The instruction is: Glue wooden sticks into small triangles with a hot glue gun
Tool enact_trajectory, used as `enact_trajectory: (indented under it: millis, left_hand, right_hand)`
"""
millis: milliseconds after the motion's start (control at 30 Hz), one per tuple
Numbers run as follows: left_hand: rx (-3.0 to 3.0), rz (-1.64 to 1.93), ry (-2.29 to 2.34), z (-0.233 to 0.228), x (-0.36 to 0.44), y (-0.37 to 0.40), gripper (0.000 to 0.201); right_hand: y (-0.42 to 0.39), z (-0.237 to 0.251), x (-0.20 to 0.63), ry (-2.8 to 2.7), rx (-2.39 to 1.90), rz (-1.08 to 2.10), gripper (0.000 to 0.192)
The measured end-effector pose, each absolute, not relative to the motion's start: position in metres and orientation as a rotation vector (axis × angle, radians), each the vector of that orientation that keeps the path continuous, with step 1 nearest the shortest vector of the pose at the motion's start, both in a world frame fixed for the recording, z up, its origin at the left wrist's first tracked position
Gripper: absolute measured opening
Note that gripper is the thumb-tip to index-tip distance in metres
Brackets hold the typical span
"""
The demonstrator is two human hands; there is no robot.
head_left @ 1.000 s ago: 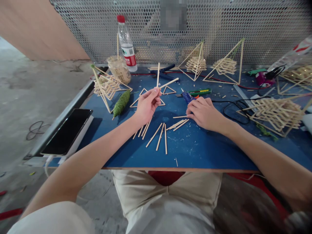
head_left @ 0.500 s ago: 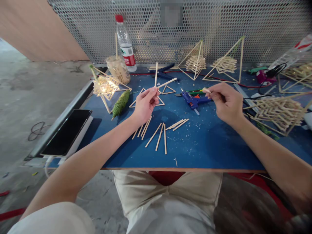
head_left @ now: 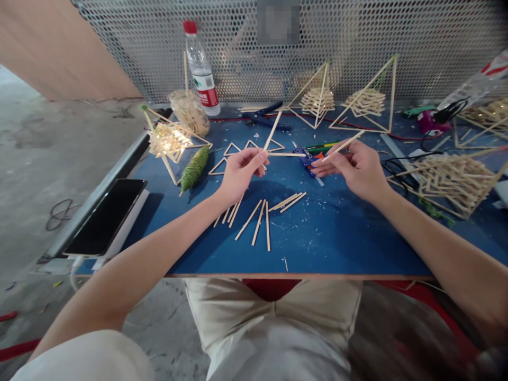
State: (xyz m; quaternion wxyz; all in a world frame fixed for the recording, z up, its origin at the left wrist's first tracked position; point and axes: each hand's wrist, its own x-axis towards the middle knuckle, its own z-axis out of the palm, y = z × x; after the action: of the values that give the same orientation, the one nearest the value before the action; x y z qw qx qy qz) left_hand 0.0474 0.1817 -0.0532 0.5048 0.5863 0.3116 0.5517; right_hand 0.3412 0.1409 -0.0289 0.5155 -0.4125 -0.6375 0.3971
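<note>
While both hands [head_left: 297, 166] pinch sticks [head_left: 278, 138], blue table [head_left: 337, 238] lies open.

Bright, even overhead light; soft shadows under the arms on the worktop [head_left: 325, 233]; edges bowed, corners slightly blurred.

We find almost nothing to read here. The only print we see sits on the red and white label of the bottle [head_left: 200, 71] at the back of the counter [head_left: 337, 238], and it is too small and blurred for us to make out any word, brand or number. A red and white wrapper [head_left: 474, 84] at the right edge shows colour only, with no letters we can read. The phone [head_left: 105, 214] screen is dark and shows us no text.
</note>
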Motion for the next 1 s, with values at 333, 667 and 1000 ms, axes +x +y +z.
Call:
enact_trajectory:
  millis: [333, 667, 1000]
  left_hand:
    - [1.619, 1.246, 0.787, -0.054, 0.046, 0.18, 0.042]
    - [1.7, 1.19, 0.819, -0.055, 0.044, 0.178, 0.037]
    - [1.703, 1.175, 0.825, -0.052, 0.046, 0.177, 0.037]
  right_hand:
    - [0.138, -0.026, 0.343, -1.714, -0.955, 0.738, 0.028]
    - [0.135, -0.025, 0.341, -1.746, -0.962, 0.73, 0.033]
    - [0.131, -0.025, 0.335, -1.61, -0.901, 0.895, 0.032]
